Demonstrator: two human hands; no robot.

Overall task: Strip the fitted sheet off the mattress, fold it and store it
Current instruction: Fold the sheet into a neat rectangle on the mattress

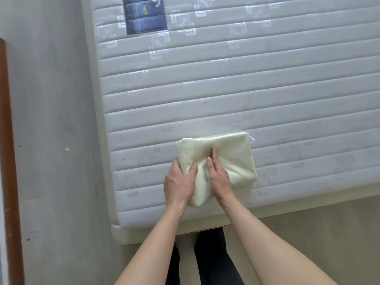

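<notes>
The cream fitted sheet [232,159] lies folded into a small thick bundle on the bare white quilted mattress [226,89], near its front edge. My left hand [180,182] holds the bundle's left edge, thumb on top and fingers wrapped around the side. My right hand [219,177] lies flat on the middle of the bundle with straight fingers pressing down. A small white tag sticks out at the bundle's far right corner.
A dark blue label [145,14] is sewn on the mattress at the far left. A grey wall [51,120] runs along the left of the bed, with a brown wooden frame [8,151] at the far left edge. Beige floor [318,223] lies in front.
</notes>
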